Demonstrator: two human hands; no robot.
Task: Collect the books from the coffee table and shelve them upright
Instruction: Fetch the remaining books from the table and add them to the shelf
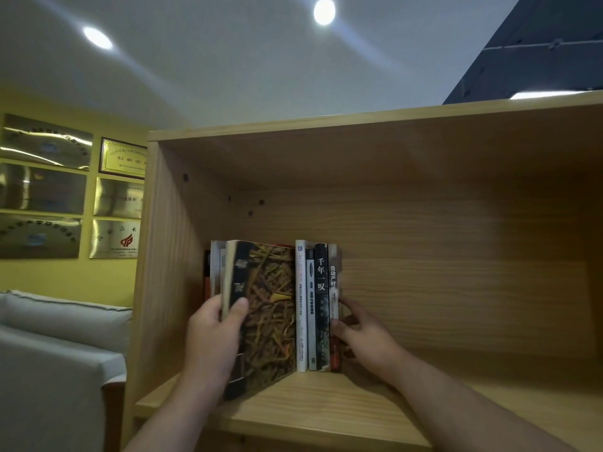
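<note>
Toward the left end of the shelf board [326, 415], inside a light wood bookcase compartment, the books stand upright in a group. A few books [215, 269] sit against the compartment's left side wall [163, 256]. Four upright spines stand just to the right of centre-left: a white spine [301, 288], a grey one, a black spine [321, 288] and the end book [333, 278]. Between the two groups stands the patterned book [270, 308], dark with orange-yellow strands. It is upright but swung at an angle, so its cover faces outward and its lower edge runs from near the board's front edge back to the foot of the white spine. The left hand [212, 334] grips this book at its near vertical edge, thumb flat on the cover and fingers curled round the other side. The right hand [365, 334] holds the end book low down, thumb against its spine and fingers reaching along its right face, partly curled. To the right of that hand, bare board runs on to the picture's right edge, with the full height of the compartment open above it. Outside the left wall are a grey sofa [58, 353] and metal plaques [45, 187] on a yellow wall.
</note>
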